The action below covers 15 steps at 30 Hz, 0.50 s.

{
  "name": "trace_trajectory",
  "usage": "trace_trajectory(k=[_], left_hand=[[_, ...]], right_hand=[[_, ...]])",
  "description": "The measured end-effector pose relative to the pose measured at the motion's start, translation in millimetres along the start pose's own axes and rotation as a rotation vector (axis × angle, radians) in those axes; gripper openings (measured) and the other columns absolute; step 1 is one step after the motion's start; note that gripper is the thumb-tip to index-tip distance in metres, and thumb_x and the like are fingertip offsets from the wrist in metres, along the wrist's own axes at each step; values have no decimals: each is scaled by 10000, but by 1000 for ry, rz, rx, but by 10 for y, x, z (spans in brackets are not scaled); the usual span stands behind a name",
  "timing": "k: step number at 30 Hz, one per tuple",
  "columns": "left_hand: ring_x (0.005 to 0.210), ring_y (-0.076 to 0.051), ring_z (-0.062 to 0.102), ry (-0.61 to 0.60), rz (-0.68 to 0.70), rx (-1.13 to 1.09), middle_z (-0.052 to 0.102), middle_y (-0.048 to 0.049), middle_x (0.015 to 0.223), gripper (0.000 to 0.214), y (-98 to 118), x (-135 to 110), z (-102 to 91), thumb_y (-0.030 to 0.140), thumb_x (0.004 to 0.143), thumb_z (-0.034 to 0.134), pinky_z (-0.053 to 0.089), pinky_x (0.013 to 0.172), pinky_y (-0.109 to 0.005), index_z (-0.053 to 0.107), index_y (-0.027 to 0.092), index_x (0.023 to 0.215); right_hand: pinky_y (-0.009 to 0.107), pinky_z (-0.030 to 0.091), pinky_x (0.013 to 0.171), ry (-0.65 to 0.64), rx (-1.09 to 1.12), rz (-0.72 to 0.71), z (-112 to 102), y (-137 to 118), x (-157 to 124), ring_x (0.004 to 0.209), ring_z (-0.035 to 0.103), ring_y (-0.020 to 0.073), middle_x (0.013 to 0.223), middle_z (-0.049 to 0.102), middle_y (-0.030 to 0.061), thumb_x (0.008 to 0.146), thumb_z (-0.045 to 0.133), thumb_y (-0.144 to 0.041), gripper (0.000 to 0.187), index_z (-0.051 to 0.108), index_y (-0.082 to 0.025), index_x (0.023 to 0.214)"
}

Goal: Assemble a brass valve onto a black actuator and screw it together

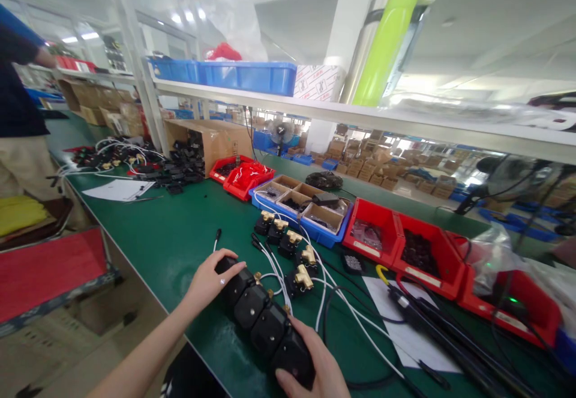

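Note:
A row of several black box-shaped valve units lies near the front edge of the green table, with small brass parts and white cables on its far side. My left hand is closed around the far-left end of the row, thumb and fingers on the black housing. At the near-right end, my right hand grips the last unit between thumb and fingers. Just beyond stands another line of black units with brass T-fittings on top. White cables with black plugs run between the two rows.
Red bins of small parts and a blue tray with carton compartments line the back. Black-handled tools lie on white paper at right. A shelf spans above. A person stands at far left.

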<state>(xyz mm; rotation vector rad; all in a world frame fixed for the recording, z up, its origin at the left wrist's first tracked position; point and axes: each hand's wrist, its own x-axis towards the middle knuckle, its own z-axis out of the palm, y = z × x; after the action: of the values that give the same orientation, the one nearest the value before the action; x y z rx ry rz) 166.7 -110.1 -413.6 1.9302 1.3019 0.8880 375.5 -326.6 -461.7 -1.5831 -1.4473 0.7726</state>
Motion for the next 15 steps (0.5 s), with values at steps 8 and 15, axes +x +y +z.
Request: trace_trajectory(k=[8, 15], left_hand=[[1059, -345, 649, -29, 3, 2, 708, -84, 1067, 580, 60, -471, 17, 759, 664, 662, 502, 1023, -519, 718, 244, 925], [1072, -353, 660, -132, 125, 29, 693, -74, 1103, 638, -104, -787, 88, 809, 588, 739, 528, 1030, -536, 745, 297, 968]], right_hand=[[398, 536, 1051, 73, -16, -25, -143, -95, -392, 1212, 656, 289, 1324, 679, 83, 739, 679, -194, 661, 613, -261, 1392], [374, 510, 1024, 64, -11, 103, -405, -231, -748, 1144, 660, 279, 1235, 697, 65, 703, 707, -191, 647, 647, -264, 1343]])
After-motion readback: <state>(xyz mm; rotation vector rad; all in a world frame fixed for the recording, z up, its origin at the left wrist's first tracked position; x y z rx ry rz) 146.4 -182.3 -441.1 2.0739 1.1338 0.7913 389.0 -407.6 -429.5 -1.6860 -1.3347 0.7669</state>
